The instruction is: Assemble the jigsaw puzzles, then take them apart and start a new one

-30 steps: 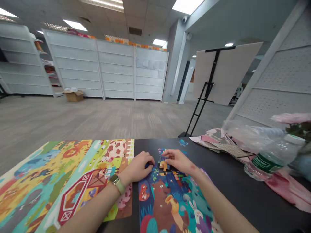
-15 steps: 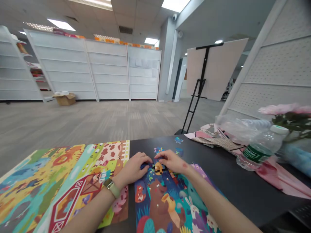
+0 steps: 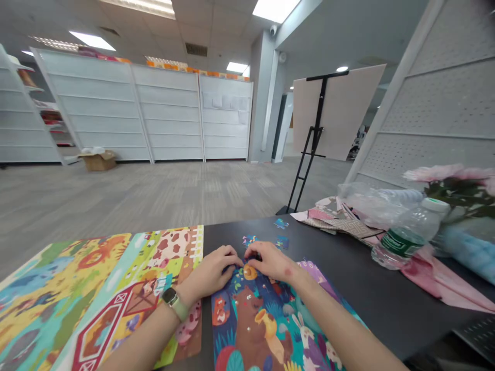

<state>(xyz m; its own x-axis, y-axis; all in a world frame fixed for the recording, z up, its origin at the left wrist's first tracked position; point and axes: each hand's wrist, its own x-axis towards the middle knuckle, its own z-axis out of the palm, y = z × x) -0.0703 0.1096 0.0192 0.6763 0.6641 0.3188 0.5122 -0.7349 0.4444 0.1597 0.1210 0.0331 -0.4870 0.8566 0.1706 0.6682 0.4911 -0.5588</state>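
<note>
A jigsaw puzzle (image 3: 251, 319) with a brown bear, a white rabbit and dark blue plants lies on the black table in front of me. My left hand (image 3: 221, 265), with a watch (image 3: 170, 296) on its wrist, has curled fingers pressed at the puzzle's upper left edge. My right hand (image 3: 268, 260) has its fingers bent down on the upper edge, at a puzzle piece (image 3: 249, 271) with a yellow-orange round figure. The fingertips of both hands nearly meet there and partly hide the pieces. Beyond them lie loose puzzle pieces (image 3: 281, 223).
Colourful picture boards (image 3: 135, 288) with farm and animal scenes lie at left. On the right stand a water bottle (image 3: 406, 239), pink cloth (image 3: 444, 278) and flowers (image 3: 456, 178). A black easel (image 3: 315, 134) and white shelves (image 3: 166, 113) are farther back.
The dark gap under the yellow-orange piece has closed; that piece now sits flush with the picture below. My right fingers have curled in closer over it. The view has shifted slightly.
</note>
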